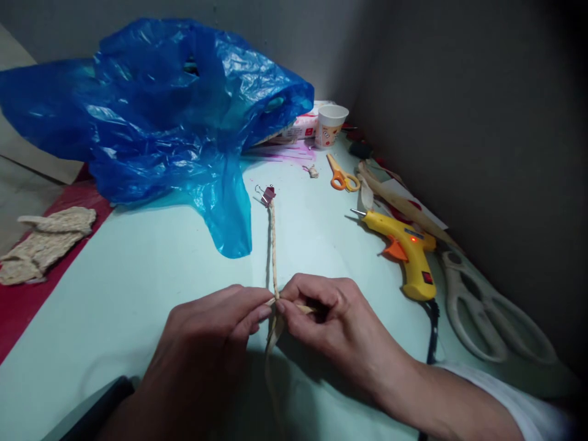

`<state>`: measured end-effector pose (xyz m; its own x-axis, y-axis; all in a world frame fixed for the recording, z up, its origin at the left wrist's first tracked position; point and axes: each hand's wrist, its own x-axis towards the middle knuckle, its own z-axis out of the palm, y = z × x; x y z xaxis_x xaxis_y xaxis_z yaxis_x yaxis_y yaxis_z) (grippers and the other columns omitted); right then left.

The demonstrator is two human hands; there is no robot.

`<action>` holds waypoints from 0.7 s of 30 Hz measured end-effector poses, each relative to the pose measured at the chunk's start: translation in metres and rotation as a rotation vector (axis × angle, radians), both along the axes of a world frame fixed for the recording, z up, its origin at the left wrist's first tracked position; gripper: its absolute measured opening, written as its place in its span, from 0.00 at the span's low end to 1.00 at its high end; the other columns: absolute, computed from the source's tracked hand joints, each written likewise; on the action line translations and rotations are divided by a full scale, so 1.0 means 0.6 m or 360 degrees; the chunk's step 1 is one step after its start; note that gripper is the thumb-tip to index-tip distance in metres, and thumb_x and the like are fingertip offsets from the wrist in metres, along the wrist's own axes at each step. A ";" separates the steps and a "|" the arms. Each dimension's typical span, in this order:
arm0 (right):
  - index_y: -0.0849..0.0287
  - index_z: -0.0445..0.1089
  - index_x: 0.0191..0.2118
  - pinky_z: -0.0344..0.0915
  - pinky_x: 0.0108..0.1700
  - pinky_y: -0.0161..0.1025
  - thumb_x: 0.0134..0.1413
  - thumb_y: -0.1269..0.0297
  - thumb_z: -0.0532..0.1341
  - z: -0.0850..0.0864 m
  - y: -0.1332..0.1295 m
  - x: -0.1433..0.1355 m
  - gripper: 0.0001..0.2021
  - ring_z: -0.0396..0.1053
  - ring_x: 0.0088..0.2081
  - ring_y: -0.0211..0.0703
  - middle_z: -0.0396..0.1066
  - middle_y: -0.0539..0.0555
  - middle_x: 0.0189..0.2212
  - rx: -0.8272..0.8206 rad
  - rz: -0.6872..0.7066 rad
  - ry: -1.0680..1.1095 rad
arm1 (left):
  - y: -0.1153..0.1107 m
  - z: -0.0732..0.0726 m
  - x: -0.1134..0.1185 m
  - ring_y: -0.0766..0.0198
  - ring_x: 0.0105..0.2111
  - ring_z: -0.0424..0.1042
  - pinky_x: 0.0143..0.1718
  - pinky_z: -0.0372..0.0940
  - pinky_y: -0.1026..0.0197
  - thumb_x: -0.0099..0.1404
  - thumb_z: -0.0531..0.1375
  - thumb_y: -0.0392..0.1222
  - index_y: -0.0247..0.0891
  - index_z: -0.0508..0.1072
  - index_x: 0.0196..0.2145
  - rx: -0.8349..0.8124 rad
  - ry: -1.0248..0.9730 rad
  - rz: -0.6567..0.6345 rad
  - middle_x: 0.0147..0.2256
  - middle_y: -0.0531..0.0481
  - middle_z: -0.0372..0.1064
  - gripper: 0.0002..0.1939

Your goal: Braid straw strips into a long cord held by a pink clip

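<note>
A thin tan braid (pixel 274 245) of flat, straw-like strands runs away from me over the pale tabletop. Its far end is caught in a dark red binder clip (pixel 267 195). My left hand (pixel 215 324) pinches a strand at the braid's near end between thumb and forefinger. Opposite it, my right hand (pixel 328 312) is closed on another strand, which passes through its fingers. A loose strand (pixel 274 335) hangs down toward me below both hands. The fingertips of the two hands almost meet at the braid.
A blue plastic bag (pixel 169 116) fills the back left. At left lies a woven tan piece (pixel 50 242). On the right are a yellow glue gun (pixel 407 248) with a lit light, large scissors (pixel 478 306), small orange scissors (pixel 340 174) and a paper cup (pixel 329 125).
</note>
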<state>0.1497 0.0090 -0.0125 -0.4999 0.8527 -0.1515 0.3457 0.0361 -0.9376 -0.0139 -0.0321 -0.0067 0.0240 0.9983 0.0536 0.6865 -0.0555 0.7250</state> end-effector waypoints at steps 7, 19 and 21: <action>0.61 0.69 0.28 0.52 0.26 0.29 0.57 0.66 0.56 -0.005 0.000 0.006 0.09 0.53 0.24 0.31 0.59 0.45 0.20 -0.0063 0.0074 -0.0035 | -0.008 0.004 0.001 0.69 0.20 0.65 0.24 0.57 0.65 0.65 0.52 0.42 0.40 0.70 0.25 -0.0065 0.0334 -0.0136 0.21 0.57 0.68 0.13; 0.63 0.71 0.28 0.54 0.29 0.32 0.59 0.65 0.55 -0.011 0.002 0.002 0.12 0.57 0.26 0.32 0.62 0.48 0.21 -0.0510 0.0058 0.0387 | -0.038 -0.043 0.001 0.65 0.16 0.66 0.17 0.56 0.61 0.65 0.49 0.35 0.39 0.66 0.34 0.0684 0.0843 -0.0488 0.21 0.54 0.69 0.07; 0.64 0.71 0.27 0.55 0.29 0.32 0.58 0.65 0.57 -0.006 0.003 0.000 0.12 0.58 0.25 0.32 0.63 0.49 0.21 -0.0595 0.0039 0.0446 | -0.042 -0.045 0.003 0.65 0.17 0.66 0.18 0.58 0.61 0.64 0.48 0.32 0.35 0.66 0.37 0.0830 0.0966 -0.0530 0.21 0.52 0.69 0.09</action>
